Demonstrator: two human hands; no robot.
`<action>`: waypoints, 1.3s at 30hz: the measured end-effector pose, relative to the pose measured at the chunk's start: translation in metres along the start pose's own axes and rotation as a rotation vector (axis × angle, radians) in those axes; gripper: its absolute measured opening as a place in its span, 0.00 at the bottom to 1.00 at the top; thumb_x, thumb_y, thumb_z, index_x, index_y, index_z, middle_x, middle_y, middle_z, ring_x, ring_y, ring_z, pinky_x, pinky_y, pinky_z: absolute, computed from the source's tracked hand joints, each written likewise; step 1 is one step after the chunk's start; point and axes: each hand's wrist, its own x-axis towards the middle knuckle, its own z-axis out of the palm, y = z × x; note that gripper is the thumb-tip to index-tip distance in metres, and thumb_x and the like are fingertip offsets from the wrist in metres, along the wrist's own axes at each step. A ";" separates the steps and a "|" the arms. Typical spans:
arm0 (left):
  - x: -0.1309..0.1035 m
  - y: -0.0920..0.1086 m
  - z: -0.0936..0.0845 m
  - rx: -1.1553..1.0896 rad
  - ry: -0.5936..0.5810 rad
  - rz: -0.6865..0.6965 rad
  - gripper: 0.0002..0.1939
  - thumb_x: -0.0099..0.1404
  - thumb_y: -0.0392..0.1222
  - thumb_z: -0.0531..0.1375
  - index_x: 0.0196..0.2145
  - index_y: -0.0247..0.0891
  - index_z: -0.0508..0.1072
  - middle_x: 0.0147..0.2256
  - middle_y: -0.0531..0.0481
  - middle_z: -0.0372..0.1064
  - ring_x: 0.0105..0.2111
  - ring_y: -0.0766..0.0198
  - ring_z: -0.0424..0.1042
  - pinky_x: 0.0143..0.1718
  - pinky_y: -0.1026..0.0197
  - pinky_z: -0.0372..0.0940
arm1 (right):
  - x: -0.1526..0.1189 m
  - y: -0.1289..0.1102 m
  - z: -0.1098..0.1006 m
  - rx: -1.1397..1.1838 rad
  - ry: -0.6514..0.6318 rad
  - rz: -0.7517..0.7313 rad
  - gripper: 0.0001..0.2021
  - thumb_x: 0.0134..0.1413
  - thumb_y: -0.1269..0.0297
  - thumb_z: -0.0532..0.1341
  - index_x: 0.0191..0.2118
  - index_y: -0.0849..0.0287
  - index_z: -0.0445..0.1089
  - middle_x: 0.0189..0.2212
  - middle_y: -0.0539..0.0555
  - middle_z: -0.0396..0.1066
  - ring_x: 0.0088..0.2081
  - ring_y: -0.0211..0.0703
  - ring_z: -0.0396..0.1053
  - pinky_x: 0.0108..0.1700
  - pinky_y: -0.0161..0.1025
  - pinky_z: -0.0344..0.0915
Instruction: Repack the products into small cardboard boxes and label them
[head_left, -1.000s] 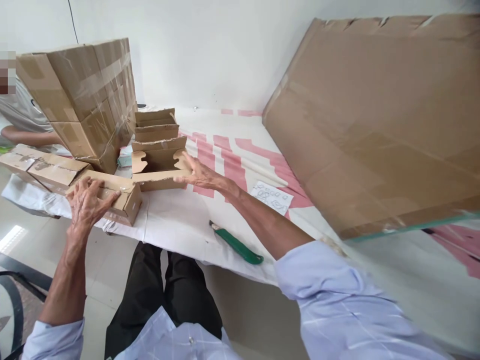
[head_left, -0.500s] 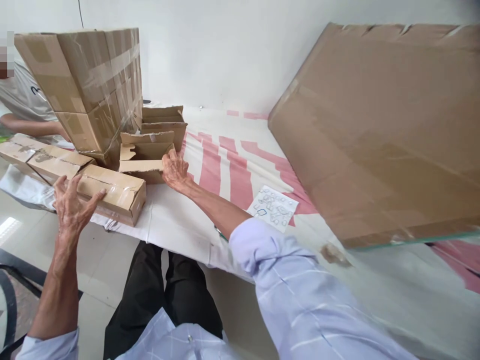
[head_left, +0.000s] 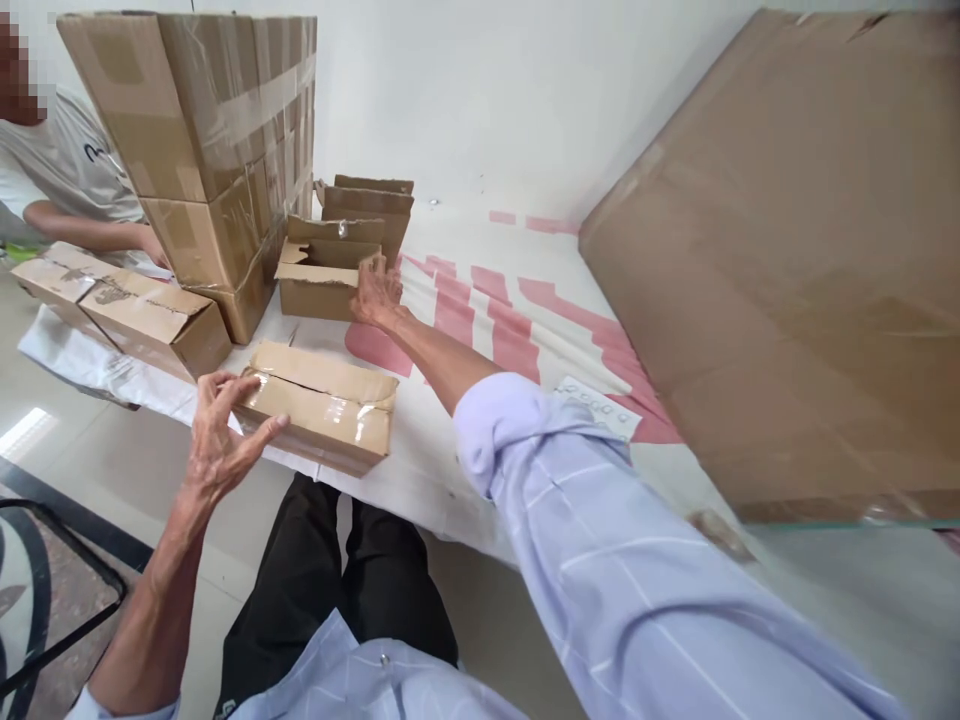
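"What has just changed on your remote view?"

"I see the closed box [head_left: 330,405] now apart from the row [head_left: 142,310] on the left; a moment ago they sat together. It lies at the table's [head_left: 427,465] near edge, with a gap at its left end."

"And the hands?"

"My left hand [head_left: 217,440] is released, fingers parted, fingertips at the closed box's left end. I cannot tell how hard they press. My right hand [head_left: 379,295] grasps the open box [head_left: 319,297] by its right end."

"Has that one moved too?"

"Yes, farther from the near edge. It now sits just in front of the rear box [head_left: 390,205], also open, so the two boxes I touch stand apart."

"What surrounds them?"

"A tall taped stack [head_left: 217,100] at far left, a person's arm [head_left: 90,228] beyond the row, a paper [head_left: 600,405] partly behind my right sleeve, and a big carton [head_left: 810,280] at right."
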 end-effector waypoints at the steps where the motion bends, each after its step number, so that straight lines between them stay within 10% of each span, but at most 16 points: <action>1: -0.005 0.003 0.002 -0.029 -0.031 0.008 0.29 0.63 0.64 0.70 0.54 0.45 0.78 0.54 0.42 0.68 0.54 0.47 0.74 0.54 0.42 0.76 | -0.007 0.002 -0.003 0.007 0.009 -0.034 0.39 0.61 0.55 0.68 0.72 0.63 0.56 0.76 0.74 0.46 0.72 0.80 0.50 0.67 0.74 0.58; 10: 0.023 -0.025 0.012 -0.511 -0.336 -0.076 0.46 0.52 0.68 0.76 0.62 0.46 0.70 0.63 0.35 0.71 0.66 0.38 0.71 0.57 0.42 0.74 | -0.145 0.040 -0.058 0.511 -0.090 -0.039 0.26 0.66 0.51 0.61 0.62 0.62 0.72 0.63 0.67 0.73 0.60 0.59 0.74 0.62 0.54 0.71; 17: 0.031 -0.022 0.027 -0.639 -0.433 -0.017 0.56 0.42 0.71 0.79 0.62 0.45 0.67 0.65 0.32 0.70 0.68 0.37 0.69 0.65 0.39 0.68 | -0.235 0.041 -0.063 0.666 -0.086 -0.014 0.28 0.63 0.45 0.63 0.62 0.56 0.75 0.62 0.61 0.76 0.62 0.56 0.73 0.63 0.52 0.71; 26: -0.016 0.012 0.006 -0.455 -0.429 0.112 0.53 0.52 0.59 0.78 0.71 0.51 0.62 0.74 0.35 0.56 0.75 0.36 0.58 0.68 0.38 0.65 | -0.251 0.070 -0.061 0.739 -0.090 -0.055 0.31 0.65 0.39 0.60 0.64 0.54 0.74 0.66 0.59 0.73 0.70 0.56 0.67 0.73 0.53 0.61; 39: -0.025 0.076 0.005 -0.450 -0.391 0.299 0.56 0.56 0.65 0.77 0.74 0.47 0.61 0.71 0.36 0.63 0.71 0.37 0.63 0.72 0.39 0.61 | -0.265 0.106 -0.066 0.762 -0.134 0.089 0.45 0.58 0.22 0.58 0.69 0.49 0.72 0.74 0.54 0.64 0.77 0.56 0.58 0.80 0.55 0.50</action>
